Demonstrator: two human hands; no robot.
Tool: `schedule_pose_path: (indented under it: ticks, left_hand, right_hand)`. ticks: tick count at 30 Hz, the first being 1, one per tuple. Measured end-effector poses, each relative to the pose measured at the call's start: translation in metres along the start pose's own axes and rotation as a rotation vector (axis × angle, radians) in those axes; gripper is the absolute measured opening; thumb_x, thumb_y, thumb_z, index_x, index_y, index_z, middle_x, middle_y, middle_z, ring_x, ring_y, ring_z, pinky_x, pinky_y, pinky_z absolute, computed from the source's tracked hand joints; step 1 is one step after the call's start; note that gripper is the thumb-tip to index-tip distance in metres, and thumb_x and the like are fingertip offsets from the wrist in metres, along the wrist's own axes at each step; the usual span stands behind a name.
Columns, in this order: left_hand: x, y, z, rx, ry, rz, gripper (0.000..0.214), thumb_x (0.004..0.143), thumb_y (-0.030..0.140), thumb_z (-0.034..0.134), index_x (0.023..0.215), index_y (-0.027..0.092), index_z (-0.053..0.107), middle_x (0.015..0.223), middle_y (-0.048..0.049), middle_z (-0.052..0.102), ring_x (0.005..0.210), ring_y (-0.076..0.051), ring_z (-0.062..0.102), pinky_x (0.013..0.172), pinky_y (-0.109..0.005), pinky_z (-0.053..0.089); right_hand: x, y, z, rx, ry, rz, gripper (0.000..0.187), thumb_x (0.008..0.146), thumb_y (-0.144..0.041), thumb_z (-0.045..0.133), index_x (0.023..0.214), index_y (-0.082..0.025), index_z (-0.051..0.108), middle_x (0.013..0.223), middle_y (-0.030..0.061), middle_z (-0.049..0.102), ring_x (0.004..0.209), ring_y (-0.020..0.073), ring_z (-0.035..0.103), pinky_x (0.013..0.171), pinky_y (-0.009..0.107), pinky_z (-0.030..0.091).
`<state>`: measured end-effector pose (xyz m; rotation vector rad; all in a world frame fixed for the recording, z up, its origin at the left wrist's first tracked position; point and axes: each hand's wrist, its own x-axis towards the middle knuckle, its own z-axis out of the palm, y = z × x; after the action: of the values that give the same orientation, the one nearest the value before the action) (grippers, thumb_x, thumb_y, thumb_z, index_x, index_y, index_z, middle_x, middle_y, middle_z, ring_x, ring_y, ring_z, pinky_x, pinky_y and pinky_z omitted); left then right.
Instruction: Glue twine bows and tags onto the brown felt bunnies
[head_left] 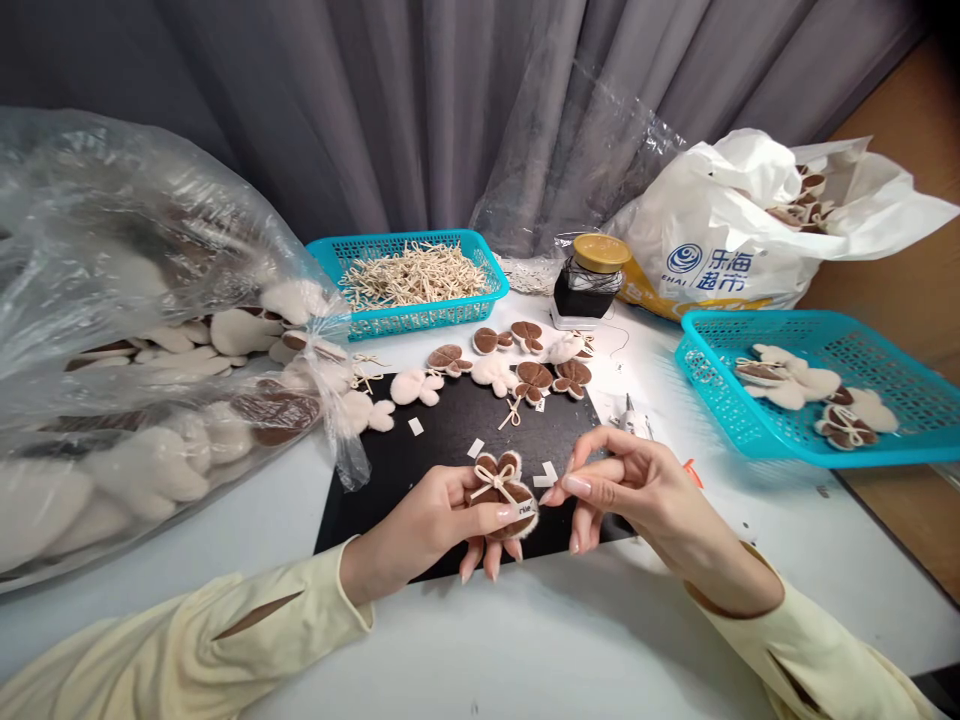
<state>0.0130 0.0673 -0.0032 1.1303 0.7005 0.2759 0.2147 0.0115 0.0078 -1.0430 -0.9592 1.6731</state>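
My left hand [439, 515] is closed around a small brown and cream plush bunny-head patch [492, 497]. A cream cord bow [496, 482] sits on its brown face, and my thumb presses a white printed label [525, 510] against its right side. Just to the right, my right hand [611, 485] has thumb and index finger pinched together; what lies between them, if anything, is too small to make out. Under both hands is a black mat [442, 440] with several white labels [475, 448] lying on it.
More plush patches [533, 380] lie along the mat's far edge. Behind them stand a blue basket of cord bows [420, 275] and a thread-wrapped jar [589, 285]. A clear bag [172, 430] bulges at left; a blue basket [817, 340] and white bag [720, 220] stand at right.
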Motion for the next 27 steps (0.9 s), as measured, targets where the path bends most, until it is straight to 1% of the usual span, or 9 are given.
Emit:
schedule_pose_path:
  ticks: [4, 7, 9, 12, 16, 19, 22, 24, 27]
  left_hand:
    - [0.000, 0.000, 0.000, 0.003, 0.001, 0.002, 0.020, 0.078, 0.029, 0.060, 0.085, 0.010, 0.060, 0.064, -0.0029, 0.064, 0.044, -0.008, 0.057, 0.034, -0.013, 0.039]
    - [0.001, 0.000, 0.000, 0.006, 0.000, 0.003, 0.020, 0.078, 0.029, 0.060, 0.085, 0.010, 0.060, 0.065, -0.0032, 0.064, 0.044, -0.008, 0.057, 0.034, -0.013, 0.039]
    - [0.001, -0.001, -0.001, 0.003, 0.000, 0.008, 0.020, 0.078, 0.029, 0.060, 0.085, 0.010, 0.060, 0.065, -0.0034, 0.065, 0.044, -0.008, 0.057, 0.034, -0.013, 0.039]
    - [0.001, -0.002, -0.001, -0.005, 0.000, 0.018, 0.019, 0.077, 0.028, 0.061, 0.084, 0.010, 0.060, 0.063, -0.0032, 0.065, 0.043, -0.008, 0.057, 0.033, -0.013, 0.039]
    - [0.002, -0.002, -0.001, -0.016, -0.003, 0.015, 0.018, 0.077, 0.028, 0.061, 0.083, 0.011, 0.061, 0.063, -0.0028, 0.065, 0.043, -0.008, 0.056, 0.033, -0.013, 0.039]
    - [0.002, -0.001, -0.001, -0.012, -0.008, 0.013, 0.019, 0.077, 0.028, 0.061, 0.085, 0.011, 0.060, 0.064, -0.0025, 0.065, 0.044, -0.008, 0.057, 0.034, -0.013, 0.039]
    - [0.002, -0.001, -0.001, -0.009, -0.018, 0.013, 0.019, 0.077, 0.029, 0.060, 0.085, 0.011, 0.060, 0.064, -0.0024, 0.065, 0.044, -0.008, 0.057, 0.034, -0.013, 0.039]
    - [0.002, -0.001, -0.001, 0.001, -0.022, 0.007, 0.020, 0.077, 0.029, 0.060, 0.085, 0.011, 0.061, 0.064, -0.0026, 0.065, 0.045, -0.009, 0.057, 0.034, -0.014, 0.039]
    - [0.001, -0.001, 0.000, 0.045, -0.039, -0.006, 0.021, 0.078, 0.030, 0.060, 0.086, 0.011, 0.062, 0.065, -0.0030, 0.065, 0.046, -0.009, 0.057, 0.035, -0.014, 0.039]
  right_hand:
    - [0.000, 0.001, 0.000, -0.013, 0.015, -0.011, 0.020, 0.077, -0.024, 0.066, 0.077, -0.019, 0.047, 0.077, 0.0060, 0.074, 0.049, 0.0163, 0.067, 0.045, 0.026, 0.054]
    - [0.001, 0.002, 0.000, -0.045, 0.049, -0.026, 0.020, 0.076, -0.024, 0.067, 0.070, -0.017, 0.049, 0.077, 0.0071, 0.073, 0.048, 0.0162, 0.067, 0.044, 0.026, 0.053]
    - [0.000, 0.002, 0.000, -0.063, 0.068, -0.054, 0.018, 0.077, -0.024, 0.066, 0.069, -0.016, 0.052, 0.077, 0.0071, 0.073, 0.047, 0.0151, 0.066, 0.044, 0.025, 0.053]
    - [0.000, 0.003, -0.001, -0.092, 0.026, -0.107, 0.012, 0.082, -0.025, 0.060, 0.076, -0.015, 0.059, 0.074, 0.0051, 0.070, 0.048, 0.0132, 0.065, 0.046, 0.024, 0.052]
    - [0.001, 0.004, -0.002, -0.072, -0.035, -0.127, 0.014, 0.086, -0.028, 0.054, 0.089, -0.017, 0.063, 0.072, 0.0018, 0.064, 0.049, 0.0117, 0.063, 0.044, 0.023, 0.050]
    - [0.002, 0.004, -0.001, -0.102, 0.008, -0.121, 0.018, 0.085, -0.029, 0.055, 0.096, -0.019, 0.064, 0.073, 0.0015, 0.064, 0.049, 0.0112, 0.062, 0.043, 0.023, 0.049]
    - [0.003, 0.004, 0.000, -0.194, 0.086, -0.075, 0.017, 0.079, -0.031, 0.063, 0.086, -0.016, 0.067, 0.067, 0.0022, 0.066, 0.049, 0.0107, 0.060, 0.045, 0.023, 0.049]
    - [0.003, 0.005, 0.000, -0.241, 0.055, -0.013, 0.019, 0.075, -0.034, 0.066, 0.080, -0.016, 0.067, 0.062, 0.0011, 0.063, 0.052, 0.0107, 0.058, 0.046, 0.022, 0.049]
    - [0.006, 0.011, 0.003, -0.284, -0.076, 0.031, 0.021, 0.074, -0.037, 0.066, 0.079, -0.016, 0.064, 0.066, -0.0005, 0.058, 0.058, 0.0098, 0.054, 0.047, 0.020, 0.047]
